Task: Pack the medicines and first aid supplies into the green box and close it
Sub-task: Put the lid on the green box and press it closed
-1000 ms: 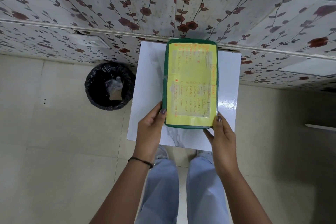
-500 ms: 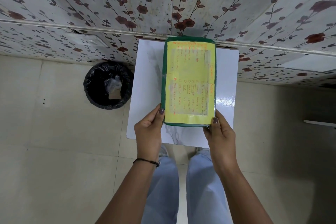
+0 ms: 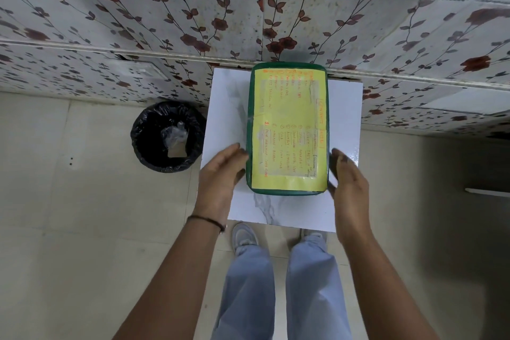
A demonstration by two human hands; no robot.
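Observation:
The green box [image 3: 287, 193] lies shut on the small white table [image 3: 223, 119], its far end against the wall. A yellow sheet with orange handwriting covers its lid. My left hand [image 3: 220, 176] is beside the box's near left side, fingers spread, fingertips at or just off the green edge. Beside the near right side is my right hand [image 3: 349, 176], fingers apart, a small gap to the box. Neither hand holds anything. No loose medicines or supplies show on the table.
A bin with a black liner [image 3: 168, 136] stands on the tiled floor left of the table. A floral-patterned wall [image 3: 193, 22] runs behind the table. My legs and shoes [image 3: 244, 236] are at the table's near edge.
Both hands let go of the box's near corners and slid outward to its sides. The box now rests on the table. The camera view has shifted back slightly.

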